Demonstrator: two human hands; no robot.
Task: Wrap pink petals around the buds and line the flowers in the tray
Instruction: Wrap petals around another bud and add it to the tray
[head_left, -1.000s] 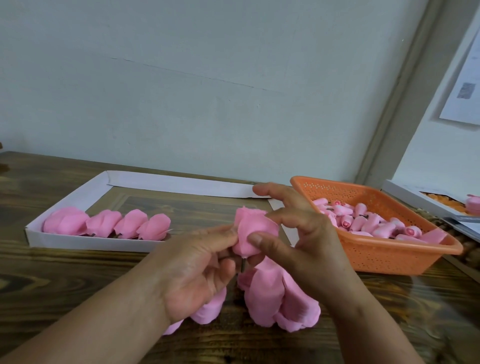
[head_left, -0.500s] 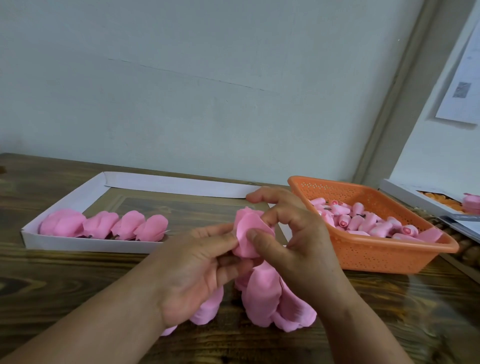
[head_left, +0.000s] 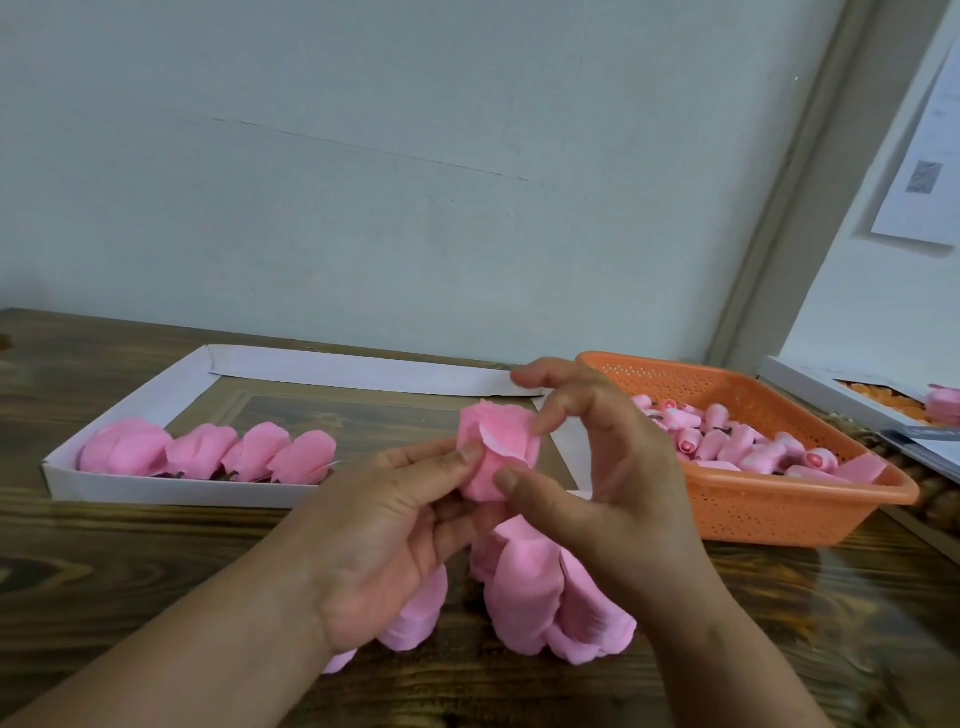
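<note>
— Holding what? — Pinching a half-wrapped pink flower (head_left: 498, 449) between left hand (head_left: 400, 535) and right hand (head_left: 602, 493), above loose petals (head_left: 524, 592).

— Sitting where? — Over a dark wooden table (head_left: 156, 582), between white tray (head_left: 171, 491) holding four flowers (head_left: 208, 454) and orange basket (head_left: 753, 512) of buds (head_left: 727, 447), facing a pale wall (head_left: 415, 182).

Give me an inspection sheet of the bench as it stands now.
Surface: dark wooden table.
Job's things: half-wrapped flower held up; four finished flowers lined along the white tray front wall; buds in orange basket; loose petals under the hands.
Clutter: second tray at right edge, contents unclear.
Grippers: left hand and right hand both pinch the flower.
Cables: nothing seen.
Surroundings: pale wall; paper sheet posted at right.
</note>
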